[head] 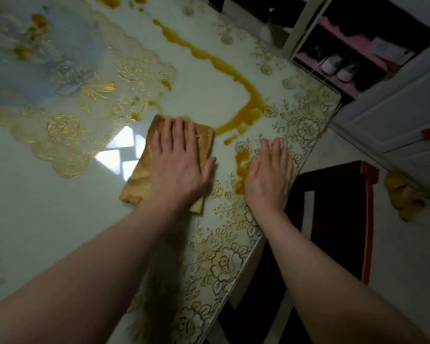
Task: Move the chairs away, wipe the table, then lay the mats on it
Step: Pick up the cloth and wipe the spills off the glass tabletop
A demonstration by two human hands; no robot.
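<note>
Forearms filled the bottom of the view, both reaching out over the tabletop (47,214). Step in hand looked like the wipe: chair (338,219) sat just off the tabletop edge, to the right of the right hand, so arguably not fully clear of the work area.

Left hand (179,162) lay flat on a folded tan cloth (139,180), fingers straight and slightly spread, palm pressing down, nothing gripped. Right hand (268,175) also flat, fingers straight and close together, resting on the gold floral border of the tabletop; it held nothing and looked like a brace.

Orange spill (233,68) ran from far beyond the left hand in a long curve, hooking back to end just ahead of the cloth's far right corner. A second smear (241,165) sat between the two hands, touching or nearly touching the right thumb side; motion blur made that hard to call.

To wipe well: keep the palm flat so the whole cloth face stays loaded, push forward and right into the curve's tail first, then follow the trail away. Pull liquid inward from the edge, not toward it, or it drips onto the chair. Refold to a clean face once soaked; cloth already looked stained. Move the right hand before taking the near smear.

One lace mat (67,78) already lay on the tabletop, beyond and left of the left hand, with orange spots on it. Probably needs lifting before the wipe reaches there.
</note>
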